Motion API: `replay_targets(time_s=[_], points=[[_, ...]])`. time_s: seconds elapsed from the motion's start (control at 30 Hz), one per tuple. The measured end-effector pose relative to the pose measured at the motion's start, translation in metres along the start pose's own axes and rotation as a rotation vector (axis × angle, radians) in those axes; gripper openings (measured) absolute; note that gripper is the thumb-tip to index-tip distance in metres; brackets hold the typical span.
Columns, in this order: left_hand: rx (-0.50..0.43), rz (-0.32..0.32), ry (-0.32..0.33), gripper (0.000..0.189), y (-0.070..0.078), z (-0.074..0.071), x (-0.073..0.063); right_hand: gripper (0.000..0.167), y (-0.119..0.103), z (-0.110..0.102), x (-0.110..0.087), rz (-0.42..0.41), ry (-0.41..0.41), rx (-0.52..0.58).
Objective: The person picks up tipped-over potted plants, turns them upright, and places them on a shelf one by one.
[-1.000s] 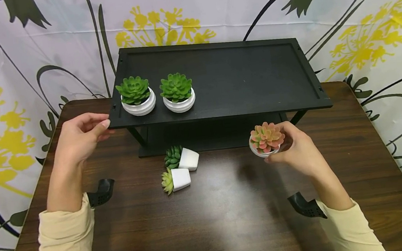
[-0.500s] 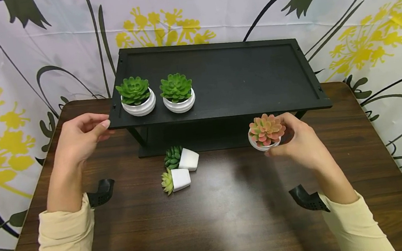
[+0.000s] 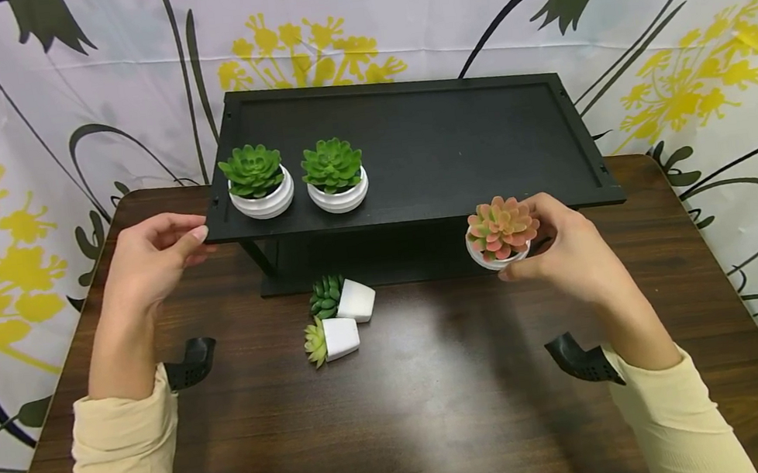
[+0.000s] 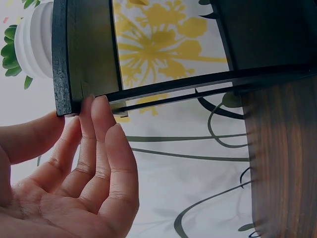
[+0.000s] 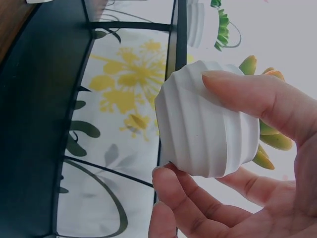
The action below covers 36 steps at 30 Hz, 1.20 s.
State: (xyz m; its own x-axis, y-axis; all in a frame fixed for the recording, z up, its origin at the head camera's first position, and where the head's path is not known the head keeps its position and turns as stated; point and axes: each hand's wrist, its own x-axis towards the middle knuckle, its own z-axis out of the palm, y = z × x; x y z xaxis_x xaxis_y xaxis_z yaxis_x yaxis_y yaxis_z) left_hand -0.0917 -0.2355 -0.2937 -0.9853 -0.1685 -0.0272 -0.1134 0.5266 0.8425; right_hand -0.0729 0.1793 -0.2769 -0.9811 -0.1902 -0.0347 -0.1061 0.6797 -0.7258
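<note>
My right hand holds a pink-orange succulent in a ribbed white pot, thumb on one side and fingers on the other. The succulent is upright, in front of the black two-tier shelf, overlapping its front edge in the head view. At the shelf's left front corner, my left hand pinches the top board, with the thumb at its edge and fingertips beneath. Two green succulents in round white pots, a left one and a right one, stand on the left of the top board.
On the brown table, a dark green succulent and a light green succulent lie on their sides in small white pots, before the shelf. A floral cloth hangs behind. The shelf's lower board sits low, near the tabletop.
My right hand has risen in the head view, bringing the pink-orange succulent up to the shelf's front edge. The left hand and the other plants have stayed put.
</note>
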Motion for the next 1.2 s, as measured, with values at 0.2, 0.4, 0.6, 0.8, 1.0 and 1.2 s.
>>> replay_targets(time_s=[0.2,0.4,0.6,0.8,1.0,1.2], points=[[-0.016,-0.005,-0.012,0.028,0.000,-0.001,0.000,0.054,-0.006,-0.005,0.006,0.008,-0.006,0.001],[-0.008,-0.006,-0.021,0.029,-0.001,0.000,0.001,0.057,-0.014,-0.009,0.015,0.019,-0.027,0.001],[-0.099,0.001,-0.017,0.029,-0.020,0.000,0.010,0.057,-0.020,-0.009,0.026,0.004,-0.036,0.007],[-0.027,0.001,-0.020,0.030,-0.013,0.000,0.007,0.057,-0.026,-0.006,0.034,0.034,-0.055,0.046],[-0.018,-0.005,-0.028,0.030,-0.001,-0.001,0.002,0.056,-0.030,-0.004,0.041,0.062,-0.053,0.078],[-0.006,-0.003,-0.027,0.029,0.002,-0.001,-0.001,0.058,-0.033,-0.008,0.048,0.040,-0.082,0.038]])
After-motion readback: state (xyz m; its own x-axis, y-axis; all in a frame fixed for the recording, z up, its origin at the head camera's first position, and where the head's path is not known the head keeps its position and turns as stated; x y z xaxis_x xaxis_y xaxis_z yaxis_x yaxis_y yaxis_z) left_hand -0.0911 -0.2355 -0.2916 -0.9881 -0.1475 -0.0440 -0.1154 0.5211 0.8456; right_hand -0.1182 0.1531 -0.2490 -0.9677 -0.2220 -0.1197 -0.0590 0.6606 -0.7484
